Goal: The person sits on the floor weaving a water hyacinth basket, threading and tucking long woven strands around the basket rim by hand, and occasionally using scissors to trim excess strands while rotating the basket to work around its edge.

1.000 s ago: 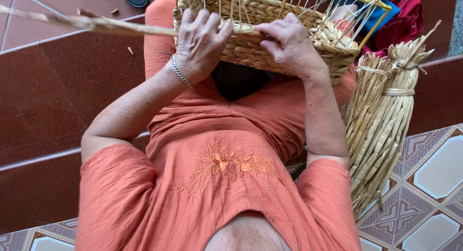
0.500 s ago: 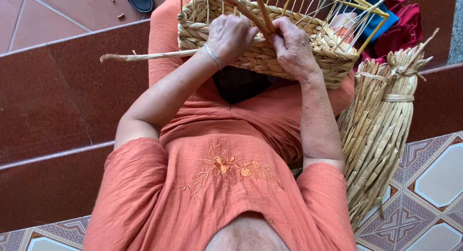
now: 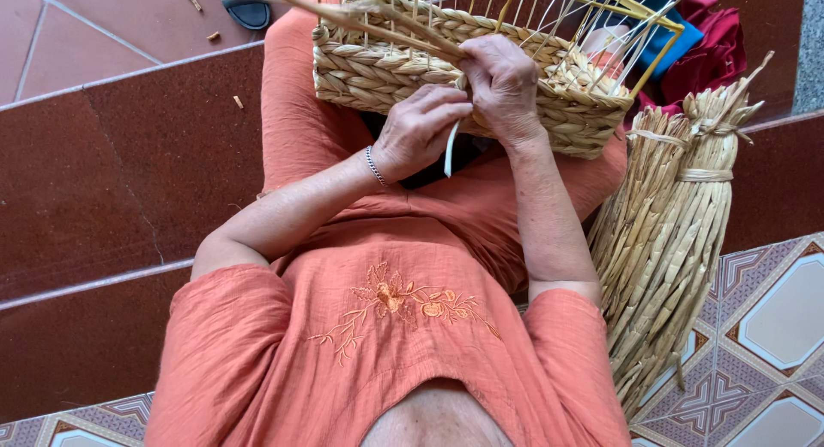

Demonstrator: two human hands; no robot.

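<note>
A half-woven straw basket [image 3: 386, 65] on a yellow wire frame [image 3: 592, 0] rests on my lap. My left hand [image 3: 418, 131], with a bracelet at the wrist, is curled under the basket's near wall and pinches a pale strand [image 3: 450, 151] that hangs down. My right hand [image 3: 502, 82] grips the woven wall at its near edge, holding a long straw strand [image 3: 343, 16] that runs up and left over the basket. I wear orange clothes with embroidery on the chest.
A tied bundle of dried straw [image 3: 665, 241] leans at my right side. Red cloth [image 3: 717, 43] and a blue item lie behind the basket. Red tiled steps [image 3: 112, 172] are to my left, with a dark sandal [image 3: 249, 13] above. Patterned floor tiles [image 3: 772, 318] lie lower right.
My left hand dropped from the top of the basket wall to below it, pulling the pale strand down. The long strand that stuck out left now lies across the basket top.
</note>
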